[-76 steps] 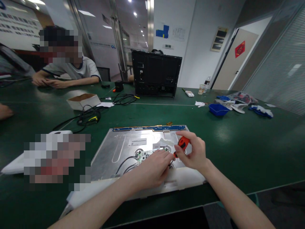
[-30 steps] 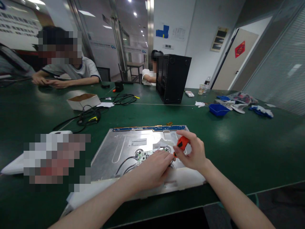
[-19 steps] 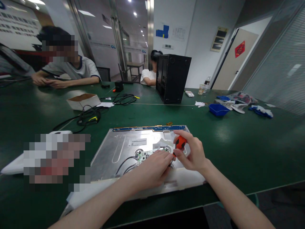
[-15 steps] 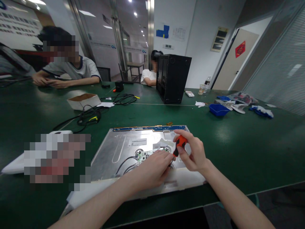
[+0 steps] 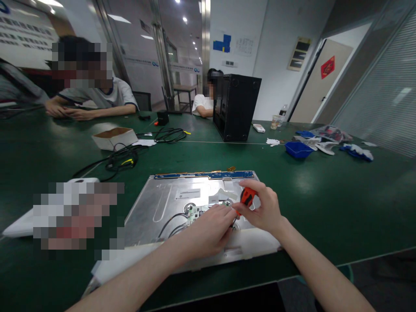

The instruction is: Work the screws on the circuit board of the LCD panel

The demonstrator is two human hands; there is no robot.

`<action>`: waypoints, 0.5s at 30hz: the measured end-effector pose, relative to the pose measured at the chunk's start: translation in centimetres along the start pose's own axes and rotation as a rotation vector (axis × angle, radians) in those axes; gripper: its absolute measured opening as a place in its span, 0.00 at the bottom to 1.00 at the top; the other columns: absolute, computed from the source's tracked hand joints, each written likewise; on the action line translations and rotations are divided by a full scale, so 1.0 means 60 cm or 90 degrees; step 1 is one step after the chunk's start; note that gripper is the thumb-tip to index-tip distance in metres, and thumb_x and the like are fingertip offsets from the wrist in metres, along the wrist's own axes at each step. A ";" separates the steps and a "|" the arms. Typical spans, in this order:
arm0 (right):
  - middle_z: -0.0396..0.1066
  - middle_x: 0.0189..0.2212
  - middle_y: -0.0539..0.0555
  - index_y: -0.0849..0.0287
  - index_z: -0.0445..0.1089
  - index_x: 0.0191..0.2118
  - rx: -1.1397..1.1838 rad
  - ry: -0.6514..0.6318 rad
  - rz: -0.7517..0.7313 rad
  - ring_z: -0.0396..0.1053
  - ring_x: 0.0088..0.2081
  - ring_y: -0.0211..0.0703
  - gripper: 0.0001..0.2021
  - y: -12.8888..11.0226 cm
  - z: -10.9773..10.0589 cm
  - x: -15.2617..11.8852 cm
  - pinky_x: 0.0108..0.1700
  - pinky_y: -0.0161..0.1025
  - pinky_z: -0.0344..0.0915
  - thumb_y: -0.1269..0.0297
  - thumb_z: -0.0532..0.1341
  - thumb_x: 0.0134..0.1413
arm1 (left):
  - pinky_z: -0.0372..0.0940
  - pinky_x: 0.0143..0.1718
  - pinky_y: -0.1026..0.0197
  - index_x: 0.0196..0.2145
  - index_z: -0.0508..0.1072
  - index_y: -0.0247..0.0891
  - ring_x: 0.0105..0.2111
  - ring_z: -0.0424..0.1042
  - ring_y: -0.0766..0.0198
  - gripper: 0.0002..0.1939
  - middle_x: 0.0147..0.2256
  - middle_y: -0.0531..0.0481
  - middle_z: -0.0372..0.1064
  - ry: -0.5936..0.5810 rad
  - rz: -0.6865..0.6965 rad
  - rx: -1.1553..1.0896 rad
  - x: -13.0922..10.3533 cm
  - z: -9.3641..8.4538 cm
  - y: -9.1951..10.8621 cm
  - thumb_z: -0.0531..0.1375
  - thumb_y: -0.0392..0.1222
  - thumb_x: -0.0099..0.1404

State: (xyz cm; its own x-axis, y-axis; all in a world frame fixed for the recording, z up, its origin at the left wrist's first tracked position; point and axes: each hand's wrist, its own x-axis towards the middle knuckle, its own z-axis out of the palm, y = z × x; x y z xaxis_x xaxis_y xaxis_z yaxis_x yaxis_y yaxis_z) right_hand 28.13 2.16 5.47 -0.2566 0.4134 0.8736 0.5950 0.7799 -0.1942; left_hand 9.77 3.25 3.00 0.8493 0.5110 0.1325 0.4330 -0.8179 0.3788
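Right hand (image 5: 267,210) grips red-black screwdriver (image 5: 247,197), tilted, tip end down beside left hand (image 5: 212,227), over metal panel (image 5: 147,216) on green worktop (image 5: 325,195). Left hand lies on green circuit board (image 5: 194,212); its grasp, can't tell.

The display panel (image 5: 152,199) lies on the near side of the bench (image 5: 325,195), with the circuit board (image 5: 195,212) on it. The open box (image 5: 113,139) sits beyond and left; the computer case (image 5: 242,108) stands behind, left of the tray (image 5: 299,150).
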 end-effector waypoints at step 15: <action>0.67 0.24 0.44 0.55 0.60 0.56 0.026 -0.001 0.001 0.65 0.20 0.36 0.17 -0.006 -0.003 0.004 0.21 0.31 0.64 0.67 0.55 0.62 | 0.65 0.47 0.51 0.41 0.66 0.37 0.42 0.71 0.53 0.09 0.42 0.42 0.72 0.002 0.019 -0.003 0.002 0.000 -0.003 0.54 0.30 0.63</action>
State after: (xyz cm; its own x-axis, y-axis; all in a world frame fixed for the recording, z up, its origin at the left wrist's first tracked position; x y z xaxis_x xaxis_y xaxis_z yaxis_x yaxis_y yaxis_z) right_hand 27.99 1.89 5.81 -0.2570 0.4162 0.8722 0.5634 0.7978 -0.2147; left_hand 9.78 3.45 2.95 0.8611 0.4870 0.1460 0.4063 -0.8318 0.3783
